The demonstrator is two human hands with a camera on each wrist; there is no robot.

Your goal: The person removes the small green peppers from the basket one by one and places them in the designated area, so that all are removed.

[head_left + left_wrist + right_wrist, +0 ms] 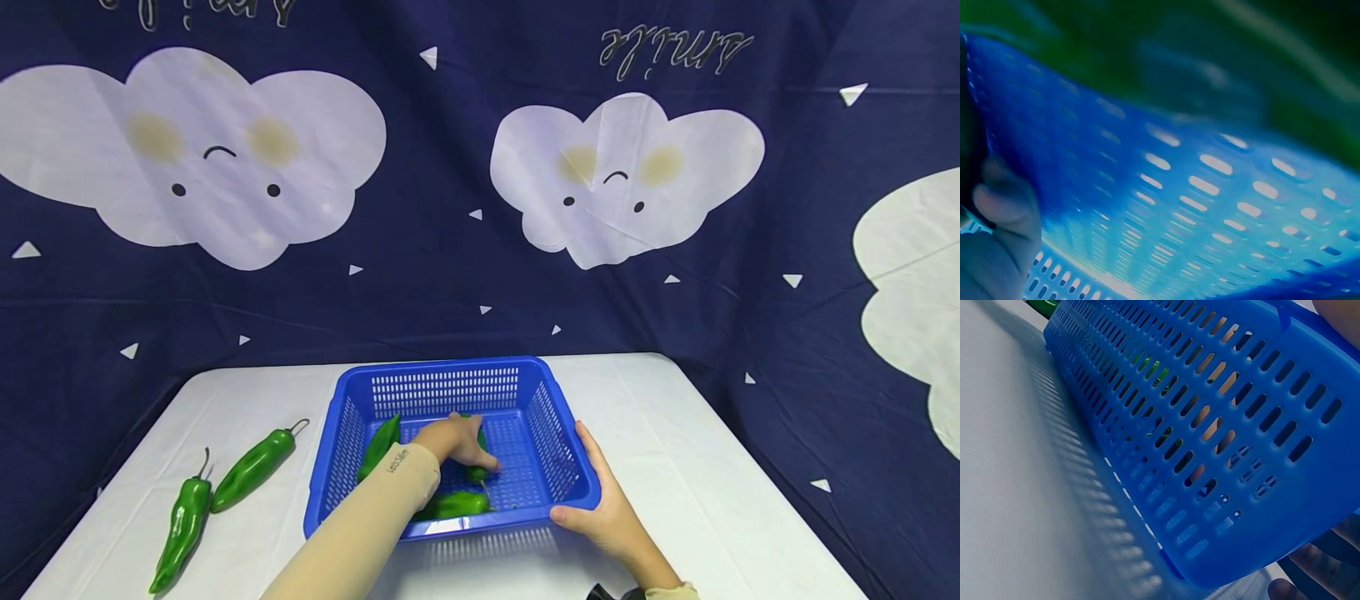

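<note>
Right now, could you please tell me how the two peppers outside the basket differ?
In the head view, the leftmost pepper lies lower; the other pepper sits closer to the basket. The leftmost pepper runs steeper; the other pepper slants more sideways. Both are green and glossy.

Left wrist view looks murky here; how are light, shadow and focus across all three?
Left wrist: dim, with a green pepper blurred large across the top, the blue basket below it shading into bright cyan; head: mostly clear and evenly lit, slight glare on the basket's near rim; right wrist: bluish cast, basket's slotted shadow striping the white table surface.
</note>
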